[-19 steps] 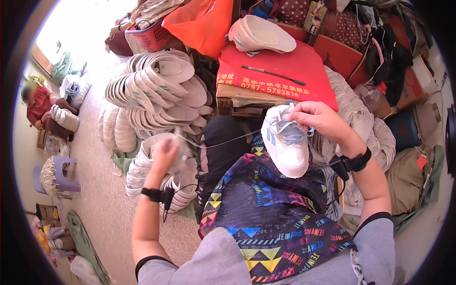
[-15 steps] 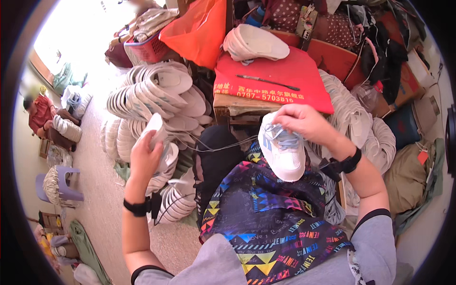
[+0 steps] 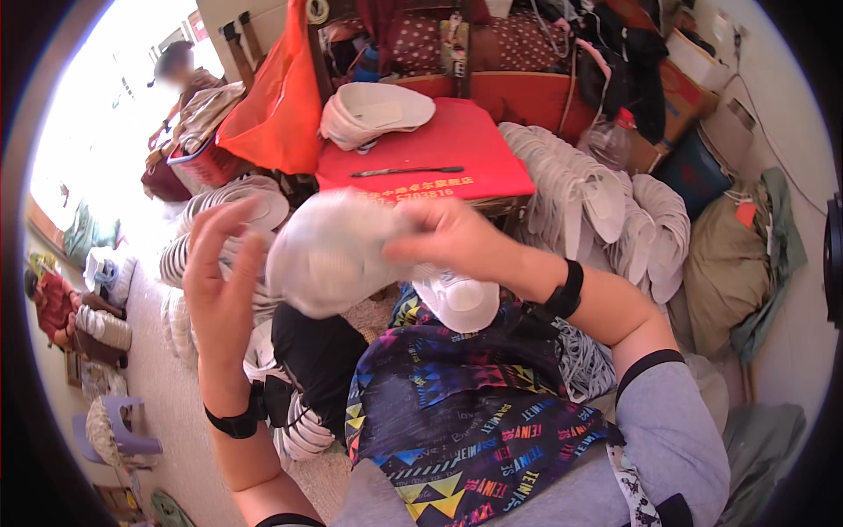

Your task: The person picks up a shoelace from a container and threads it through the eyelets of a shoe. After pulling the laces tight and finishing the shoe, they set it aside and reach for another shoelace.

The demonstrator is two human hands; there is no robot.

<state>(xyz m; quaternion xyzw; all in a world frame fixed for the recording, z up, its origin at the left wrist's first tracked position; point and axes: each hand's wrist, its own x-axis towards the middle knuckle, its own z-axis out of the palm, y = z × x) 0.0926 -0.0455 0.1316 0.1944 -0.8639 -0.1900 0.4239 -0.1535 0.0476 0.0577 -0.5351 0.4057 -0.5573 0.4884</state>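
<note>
A white shoe upper (image 3: 329,255), smeared by motion, is raised in front of my chest. My right hand (image 3: 452,237) pinches its right side. Close to its left edge is my left hand (image 3: 219,272), fingers spread, with nothing visible between them. On my lap, over the dark patterned apron (image 3: 474,395), rests a white shoe (image 3: 461,301) with its toe toward me; my right hand and the raised upper hide its top part.
Ahead, a red cloth (image 3: 421,140) covers a small table, bearing stacked white uppers (image 3: 373,114) and a thin dark tool (image 3: 408,169). Rows of uppers (image 3: 571,176) lie to the right. An orange bag (image 3: 277,97) hangs ahead left; other people sit at far left.
My right hand has left the shoe's laces and now grips the raised upper. My left hand has opened beside it. The view has turned to the right.
</note>
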